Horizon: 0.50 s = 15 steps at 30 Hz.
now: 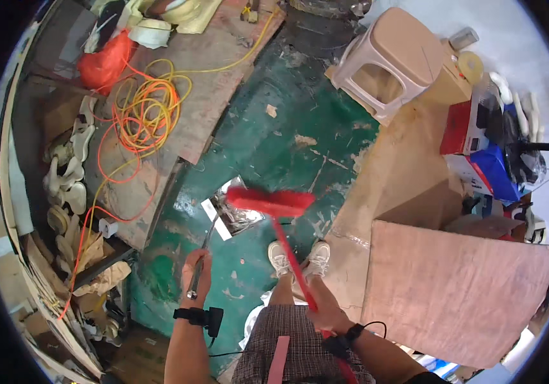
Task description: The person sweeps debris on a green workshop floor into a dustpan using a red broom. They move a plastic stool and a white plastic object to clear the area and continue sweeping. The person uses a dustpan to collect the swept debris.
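My left hand (199, 276) is closed around the dark handle of a long-handled dustpan (215, 221), whose white-edged pan sits low over the green floor. Crumpled debris (241, 216) lies in the pan. In my right hand (329, 315) is the red stick of a broom (270, 201). The broom's red bristled head is over the far right side of the pan and partly hides it. Whether the bristles touch the debris, I cannot tell.
Tangled orange and yellow cords (149, 112) lie on boards at the left, near a red bag (105, 64). A beige plastic stool (408, 48) stands at the far right. A wooden panel (460, 288) and boxes (460, 128) flank my right side. Scraps (271, 111) dot the floor.
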Tool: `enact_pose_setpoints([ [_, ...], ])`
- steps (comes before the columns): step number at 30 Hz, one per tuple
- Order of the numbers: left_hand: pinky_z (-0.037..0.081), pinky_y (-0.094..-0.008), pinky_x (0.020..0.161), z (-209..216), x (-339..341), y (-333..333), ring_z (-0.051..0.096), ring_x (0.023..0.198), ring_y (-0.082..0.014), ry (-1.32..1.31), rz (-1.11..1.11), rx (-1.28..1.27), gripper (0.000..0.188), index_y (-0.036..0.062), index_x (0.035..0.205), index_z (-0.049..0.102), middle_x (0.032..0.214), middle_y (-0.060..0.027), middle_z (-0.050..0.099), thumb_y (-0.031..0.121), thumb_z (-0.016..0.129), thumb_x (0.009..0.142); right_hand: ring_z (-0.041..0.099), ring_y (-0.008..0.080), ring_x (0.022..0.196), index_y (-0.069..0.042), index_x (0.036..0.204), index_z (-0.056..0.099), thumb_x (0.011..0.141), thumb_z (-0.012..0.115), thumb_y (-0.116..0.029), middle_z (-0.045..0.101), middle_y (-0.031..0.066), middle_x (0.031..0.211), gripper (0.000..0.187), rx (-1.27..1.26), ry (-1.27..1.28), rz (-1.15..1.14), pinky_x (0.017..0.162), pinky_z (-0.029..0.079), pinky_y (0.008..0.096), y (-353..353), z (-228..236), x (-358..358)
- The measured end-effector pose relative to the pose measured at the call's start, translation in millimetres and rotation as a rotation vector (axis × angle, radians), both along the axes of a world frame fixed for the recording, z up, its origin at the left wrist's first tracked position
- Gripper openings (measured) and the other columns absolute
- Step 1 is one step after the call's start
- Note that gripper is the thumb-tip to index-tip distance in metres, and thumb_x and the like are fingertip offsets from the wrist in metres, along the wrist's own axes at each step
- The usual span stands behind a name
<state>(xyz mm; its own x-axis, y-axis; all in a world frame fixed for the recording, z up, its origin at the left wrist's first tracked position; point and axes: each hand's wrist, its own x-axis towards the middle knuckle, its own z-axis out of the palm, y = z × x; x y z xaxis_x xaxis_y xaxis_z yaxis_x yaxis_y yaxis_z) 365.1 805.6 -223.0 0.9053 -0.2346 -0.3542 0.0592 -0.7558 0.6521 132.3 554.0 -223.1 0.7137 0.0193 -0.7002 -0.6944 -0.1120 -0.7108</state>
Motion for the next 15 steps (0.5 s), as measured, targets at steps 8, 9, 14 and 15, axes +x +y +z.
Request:
enact_pose_setpoints([
  [8, 0.045, -0.0302, 0.066, 11, -14, 50, 0.055, 0.071, -0.0175, 0.004, 0.167, 0.055, 0.015, 0.0028, 0.094, 0.06, 0.08, -0.0096, 0.058, 0.016, 0.057, 0.086, 0.058, 0.0214, 0.071, -0.013, 0.139, 0.03, 0.083, 0.052, -0.003, 0.056, 0.0111, 0.091, 0.061, -0.08, 0.025, -0.024, 0.062, 0.047, 0.0314, -75, 30, 53],
  [9, 0.044, -0.0301, 0.065, 15, -24, 58, 0.054, 0.071, -0.0169, 0.015, 0.216, 0.057, 0.016, 0.0024, 0.094, 0.06, 0.079, -0.0091, 0.058, 0.016, 0.058, 0.086, 0.06, 0.024, 0.078, -0.014, 0.138, 0.033, 0.082, 0.053, -0.003, 0.058, 0.0134, 0.097, 0.061, -0.204, -0.01, -0.003, 0.068, 0.048, 0.0322, -98, 12, 74],
  [14, 0.042, -0.0291, 0.064, 17, -59, 77, 0.049, 0.07, -0.0136, 0.131, 0.646, -0.069, 0.021, 0.0014, 0.093, 0.063, 0.075, -0.003, 0.055, 0.021, 0.06, 0.084, 0.06, 0.0291, 0.077, -0.019, 0.143, 0.021, 0.081, 0.049, 0.001, 0.06, 0.0165, 0.084, 0.071, -0.373, 0.068, -0.161, 0.073, 0.049, 0.0387, -129, -62, 207],
  [15, 0.04, -0.0285, 0.064, 10, -67, 84, 0.048, 0.071, -0.0126, 0.127, 0.735, -0.092, 0.024, 0.0002, 0.093, 0.063, 0.078, -0.0019, 0.055, 0.022, 0.061, 0.084, 0.061, 0.0318, 0.08, -0.02, 0.143, 0.02, 0.08, 0.049, 0.001, 0.061, 0.0192, 0.086, 0.072, -0.292, 0.102, -0.17, 0.074, 0.049, 0.0403, -114, -66, 220],
])
